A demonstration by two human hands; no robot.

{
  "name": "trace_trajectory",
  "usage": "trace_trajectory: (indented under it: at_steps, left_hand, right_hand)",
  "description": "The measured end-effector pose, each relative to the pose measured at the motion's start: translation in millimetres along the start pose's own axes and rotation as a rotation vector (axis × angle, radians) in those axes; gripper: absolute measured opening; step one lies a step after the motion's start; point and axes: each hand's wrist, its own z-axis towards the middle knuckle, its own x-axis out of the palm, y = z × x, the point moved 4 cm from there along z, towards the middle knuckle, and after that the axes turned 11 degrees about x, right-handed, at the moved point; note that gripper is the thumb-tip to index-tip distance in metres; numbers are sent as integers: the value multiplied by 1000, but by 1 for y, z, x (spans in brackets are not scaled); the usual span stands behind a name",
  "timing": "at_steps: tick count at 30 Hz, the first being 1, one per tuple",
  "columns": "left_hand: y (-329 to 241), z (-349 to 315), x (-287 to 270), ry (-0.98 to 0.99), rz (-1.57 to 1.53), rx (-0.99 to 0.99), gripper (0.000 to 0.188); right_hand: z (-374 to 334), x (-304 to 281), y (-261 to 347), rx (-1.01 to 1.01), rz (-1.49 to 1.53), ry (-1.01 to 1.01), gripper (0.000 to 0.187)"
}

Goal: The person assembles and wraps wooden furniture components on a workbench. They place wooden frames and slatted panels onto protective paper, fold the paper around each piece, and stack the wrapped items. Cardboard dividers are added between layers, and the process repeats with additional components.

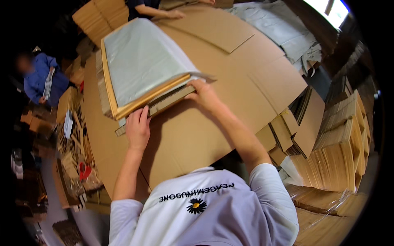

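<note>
A stack of wooden frames [108,84] lies on the cardboard-covered table, with a pale grey sheet [147,59] over its top. Along the near side of the stack runs a long cardboard strip [170,101], its corrugated edge showing. My left hand [138,128] is closed on the left part of this strip, fingers curled over its upper edge by the frame's near corner. At the strip's right end my right hand [202,93] grips it, thumb and fingers up against the frame and the sheet's loose corner. The undersides of the fingers are hidden.
Large flat cardboard sheets [230,102] cover the table. At the far edge a co-worker's hand [175,14] rests on cardboard; another person in blue [47,78] stands left. Stacked cardboard [336,151] stands right, grey sheeting [275,24] far right. Red-handled scissors [84,171] lie lower left.
</note>
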Motion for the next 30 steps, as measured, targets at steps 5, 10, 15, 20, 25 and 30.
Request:
trace_trajectory:
  at_steps: [5, 10, 15, 20, 25, 30]
  left_hand:
    - [17, -26, 25, -158, 78, 55, 42]
    - [18, -18, 36, -186, 181, 98, 38]
    - [18, -37, 37, -189, 235, 48, 39]
    - [-22, -14, 34, -78, 107, -46, 33]
    - [-82, -10, 37, 159, -145, -66, 22]
    - [-156, 72, 134, 189, -452, -50, 27]
  right_hand:
    - [14, 36, -21, 243, 96, -102, 40]
    - [17, 45, -30, 264, 70, -209, 42]
    - [8, 24, -17, 391, -57, -19, 30]
    - [-20, -135, -74, 422, -205, -206, 21]
    - [-14, -319, -213, 544, -519, -386, 22]
    - [47, -415, -308, 594, -612, -538, 22]
